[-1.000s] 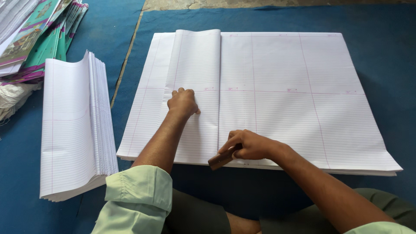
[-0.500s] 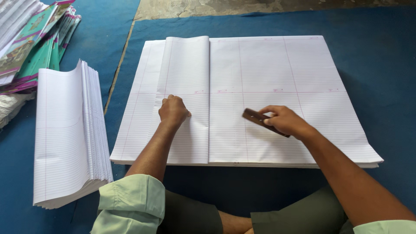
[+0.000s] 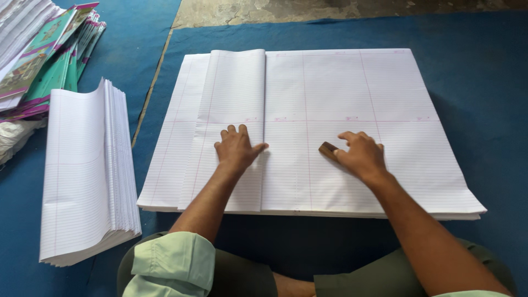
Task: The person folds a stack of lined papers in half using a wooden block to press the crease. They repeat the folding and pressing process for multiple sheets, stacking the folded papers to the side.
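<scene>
Head view: left hand [image 3: 237,148] lies flat, palm down and fingers spread, grasping nothing, pressing on a folded sheet [image 3: 234,110] whose smooth fold edge runs just right of its thumb. Right hand [image 3: 360,155] is curled over a small brown wooden block [image 3: 328,149], holding it against the paper; the block pokes out left of its fingers. Both forearms stretch straight forward, the left with a pale green rolled sleeve [image 3: 170,265]. Under both hands lies a broad stack [image 3: 396,93] of thin, white, ruled sheets. Well left of the left hand stands a pile [image 3: 88,170] of folded ruled sheets, edges fanned, on blue mat [image 3: 473,66].
</scene>
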